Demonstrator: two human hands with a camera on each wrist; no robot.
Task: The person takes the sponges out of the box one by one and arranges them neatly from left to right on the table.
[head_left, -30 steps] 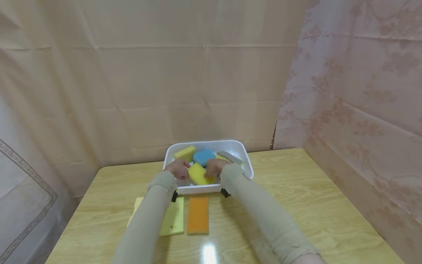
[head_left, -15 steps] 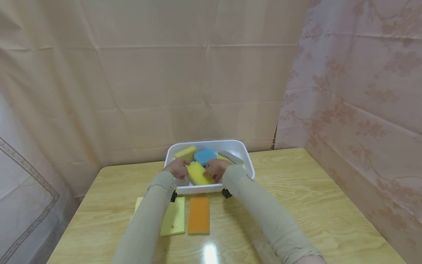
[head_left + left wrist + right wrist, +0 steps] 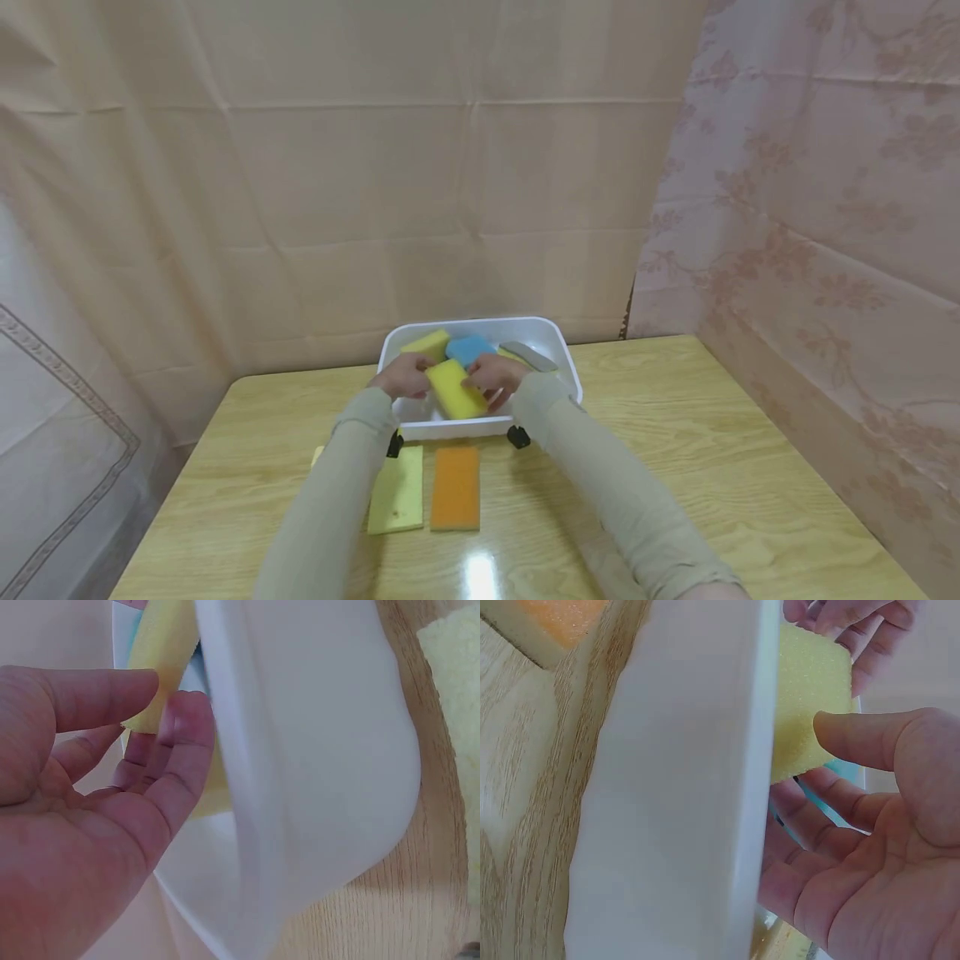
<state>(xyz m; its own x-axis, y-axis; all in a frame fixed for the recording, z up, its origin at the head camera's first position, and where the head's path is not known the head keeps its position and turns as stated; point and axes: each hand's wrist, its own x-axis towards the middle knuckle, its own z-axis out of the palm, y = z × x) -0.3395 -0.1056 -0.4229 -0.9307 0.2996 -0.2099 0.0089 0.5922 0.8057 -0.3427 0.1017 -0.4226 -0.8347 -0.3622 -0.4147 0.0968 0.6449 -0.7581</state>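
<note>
A yellow sponge (image 3: 456,390) is held tilted over the front part of a white plastic tray (image 3: 459,429). My left hand (image 3: 405,376) pinches the sponge's left end; in the left wrist view the thumb lies against it and the other fingers curl behind. From the other side, my right hand (image 3: 497,377) grips the right end, thumb on the near face and fingers beneath, as the right wrist view shows. Behind it in the tray lie another yellow sponge (image 3: 427,344), a blue sponge (image 3: 470,350) and a grey-topped yellow sponge (image 3: 528,357).
On the wooden table (image 3: 660,467), in front of the tray, lie an orange sponge (image 3: 455,489) and a pale yellow cloth-like square (image 3: 396,492), partly under my left sleeve. A beige curtain (image 3: 450,208) hangs behind; a flowered one (image 3: 817,208) stands to the right.
The yellow sponge between my hands has risen slightly and tilted more upright. My right hand's fingers have spread a little along it. The other sponges keep their places.
</note>
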